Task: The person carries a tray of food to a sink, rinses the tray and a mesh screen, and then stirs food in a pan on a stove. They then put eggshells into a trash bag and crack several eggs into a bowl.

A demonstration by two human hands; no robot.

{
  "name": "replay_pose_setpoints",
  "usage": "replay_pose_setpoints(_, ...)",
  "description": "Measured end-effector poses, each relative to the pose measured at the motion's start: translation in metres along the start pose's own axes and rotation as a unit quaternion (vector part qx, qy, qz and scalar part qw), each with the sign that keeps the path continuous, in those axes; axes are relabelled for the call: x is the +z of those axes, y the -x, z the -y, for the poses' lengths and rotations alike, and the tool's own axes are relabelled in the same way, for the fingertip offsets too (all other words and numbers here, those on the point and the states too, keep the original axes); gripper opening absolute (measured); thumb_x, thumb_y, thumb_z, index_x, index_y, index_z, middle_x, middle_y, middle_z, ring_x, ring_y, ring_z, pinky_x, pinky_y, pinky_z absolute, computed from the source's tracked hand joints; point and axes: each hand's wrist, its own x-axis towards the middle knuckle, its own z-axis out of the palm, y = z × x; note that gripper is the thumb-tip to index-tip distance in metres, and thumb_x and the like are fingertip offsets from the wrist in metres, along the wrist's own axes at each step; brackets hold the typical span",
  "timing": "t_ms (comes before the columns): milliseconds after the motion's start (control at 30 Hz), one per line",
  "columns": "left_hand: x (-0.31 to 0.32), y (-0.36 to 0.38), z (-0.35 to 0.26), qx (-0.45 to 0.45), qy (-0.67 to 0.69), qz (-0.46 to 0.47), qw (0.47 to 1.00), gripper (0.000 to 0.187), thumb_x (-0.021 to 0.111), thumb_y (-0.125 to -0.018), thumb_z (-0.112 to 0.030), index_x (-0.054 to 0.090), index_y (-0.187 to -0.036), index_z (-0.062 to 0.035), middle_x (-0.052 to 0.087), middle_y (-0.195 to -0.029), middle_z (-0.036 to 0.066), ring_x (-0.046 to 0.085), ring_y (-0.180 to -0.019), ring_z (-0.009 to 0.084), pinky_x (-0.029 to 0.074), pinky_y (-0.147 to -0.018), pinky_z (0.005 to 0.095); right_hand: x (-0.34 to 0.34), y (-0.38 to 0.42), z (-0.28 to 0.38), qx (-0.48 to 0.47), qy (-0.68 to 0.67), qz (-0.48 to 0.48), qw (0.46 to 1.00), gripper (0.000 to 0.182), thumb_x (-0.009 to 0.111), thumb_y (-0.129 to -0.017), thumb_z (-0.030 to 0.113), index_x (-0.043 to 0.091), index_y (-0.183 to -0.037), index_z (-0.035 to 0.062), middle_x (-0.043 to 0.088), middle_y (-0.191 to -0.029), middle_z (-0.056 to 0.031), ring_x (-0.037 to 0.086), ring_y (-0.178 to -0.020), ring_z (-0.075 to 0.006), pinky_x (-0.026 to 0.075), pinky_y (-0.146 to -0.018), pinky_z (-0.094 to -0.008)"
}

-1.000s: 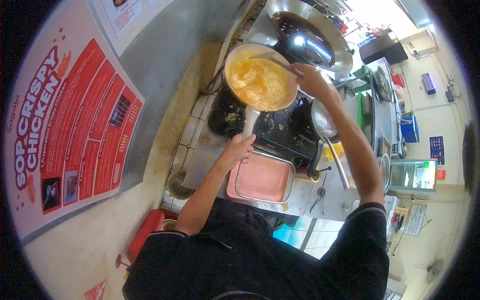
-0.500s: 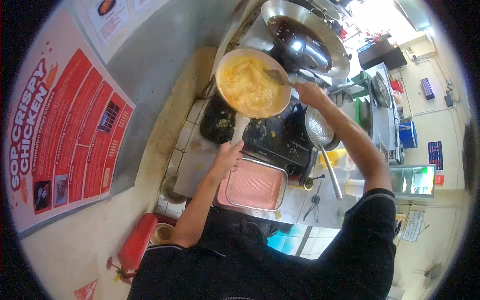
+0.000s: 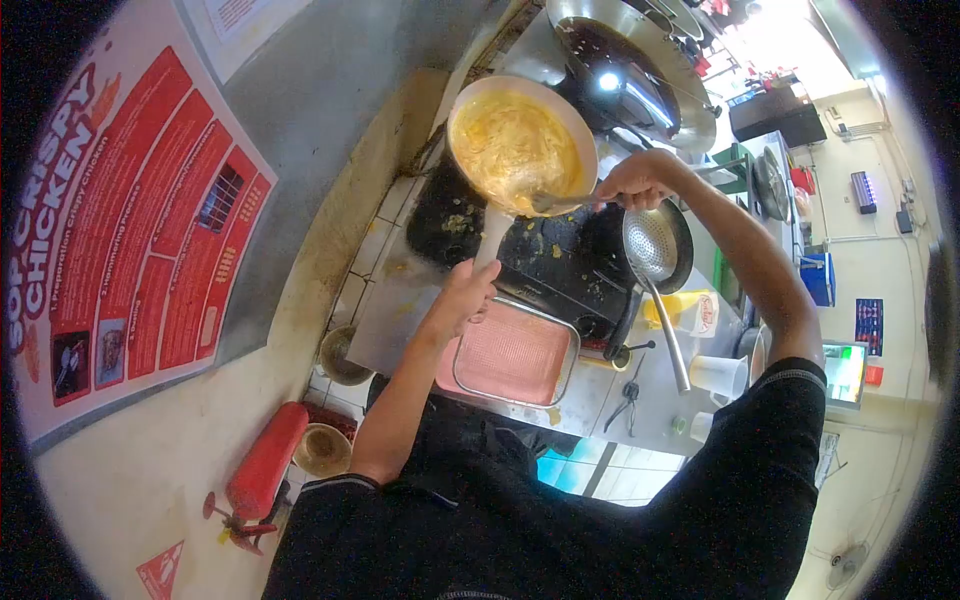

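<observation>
My left hand is closed around the pale handle of a frying pan, which is held over the black stove. Yellow, egg-like mixture, partly set and partly runny, covers the inside of the pan. In my right hand is the handle of a spatula. Its blade rests in the mixture at the pan's near right side. Just below my left hand, a wire-rimmed rack or basket lies over a pink tray.
A large wok of dark liquid stands behind the pan. To the right, a perforated skimmer lies across a dark pan. A yellow packet, a white cup and pliers are on the counter. A fire extinguisher stands lower left.
The spatula has moved from the pan's right side toward its near edge, my right hand coming down with it. The mixture looks smoother. The whole view has shifted slightly.
</observation>
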Motion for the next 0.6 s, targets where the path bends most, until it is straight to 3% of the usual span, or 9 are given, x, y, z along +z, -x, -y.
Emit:
replay_pose_setpoints(100,-0.004,-0.005,0.004,0.005,-0.002,0.021,1.0,0.02,0.055,-0.099,-0.031,0.046,-0.099,-0.0124,0.039,-0.064,-0.004,0.033,-0.045,0.0055,0.028,-0.036,0.0237,0.025,-0.002,0.015,-0.081,-0.113,0.051,0.989,0.034,0.046,-0.101,0.035,0.055,-0.129,0.0191,0.034,-0.058,0.0076,0.028,-0.04,-0.0026,0.022,-0.033,-0.018)
replay_pose_setpoints(200,-0.005,0.0,-0.002,-0.001,-0.024,0.012,1.0,0.022,0.056,-0.098,-0.031,0.047,-0.103,-0.011,0.041,-0.067,-0.001,0.035,-0.047,0.0066,0.03,-0.037,0.0241,0.026,-0.047,0.019,-0.142,-0.313,0.142,0.928,0.035,0.047,-0.101,0.036,0.055,-0.13,0.0181,0.035,-0.059,0.0077,0.028,-0.04,-0.0015,0.024,-0.032,-0.0158)
replay_pose_setpoints(400,-0.005,-0.002,0.001,0.011,-0.041,0.01,0.999,0.026,0.056,-0.098,-0.032,0.047,-0.106,-0.0093,0.044,-0.072,0.001,0.038,-0.05,0.0073,0.031,-0.037,0.024,0.022,-0.09,0.047,-0.316,-0.273,-0.026,0.908,0.031,0.046,-0.103,0.032,0.056,-0.126,0.0136,0.032,-0.06,0.0078,0.027,-0.043,-0.0025,0.021,-0.034,-0.0167)
replay_pose_setpoints(600,-0.009,-0.007,0.004,0.001,-0.038,0.019,0.999,0.025,0.056,-0.098,-0.032,0.046,-0.105,-0.0099,0.043,-0.071,0.001,0.037,-0.05,0.0075,0.031,-0.037,0.0243,0.01,-0.149,0.043,-0.332,-0.297,-0.18,0.877,0.033,0.048,-0.101,0.032,0.057,-0.122,0.009,0.035,-0.061,0.0056,0.031,-0.046,-0.0071,0.028,-0.04,-0.0242)
